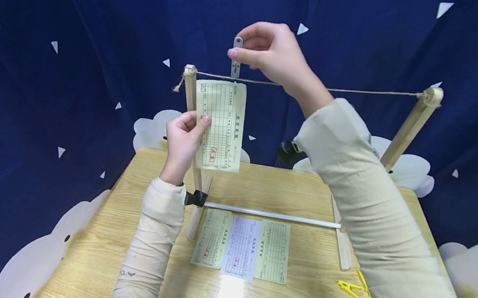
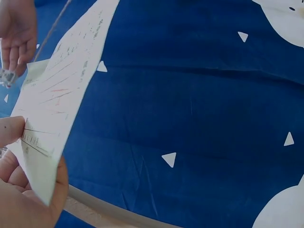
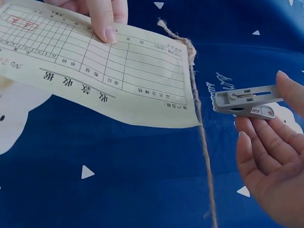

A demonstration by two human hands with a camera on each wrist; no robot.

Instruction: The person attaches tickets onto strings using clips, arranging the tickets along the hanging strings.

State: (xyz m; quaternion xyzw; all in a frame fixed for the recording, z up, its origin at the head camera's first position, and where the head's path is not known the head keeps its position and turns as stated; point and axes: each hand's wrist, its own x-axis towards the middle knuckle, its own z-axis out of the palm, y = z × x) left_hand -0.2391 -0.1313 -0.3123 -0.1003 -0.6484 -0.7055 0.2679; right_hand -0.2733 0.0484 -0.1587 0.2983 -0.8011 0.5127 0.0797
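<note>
Thumb and fingers of my left hand [image 1: 182, 140] pinch the left side of a pale green receipt slip [image 1: 223, 131], which is printed with a grid and a red stamp. The slip hangs upright, its top edge right by a twine line [image 1: 370, 92] near the left post. Above it, my right hand [image 1: 277, 53] pinches a grey clothespin [image 3: 242, 100] between thumb and fingers. In the right wrist view the clothespin's tip points at the twine [image 3: 205, 161] and stands a little apart from it. Part of the left hand is hidden behind the slip in the left wrist view.
Wooden posts [image 1: 407, 126] on feet hold the twine, with a white rod [image 1: 270, 215] low between them. Two green slips [image 1: 274, 253] flank a lilac slip [image 1: 242, 248] on the wooden table [image 1: 80, 264]. Yellow clothespins [image 1: 349, 289] lie at right, partly behind the right sleeve.
</note>
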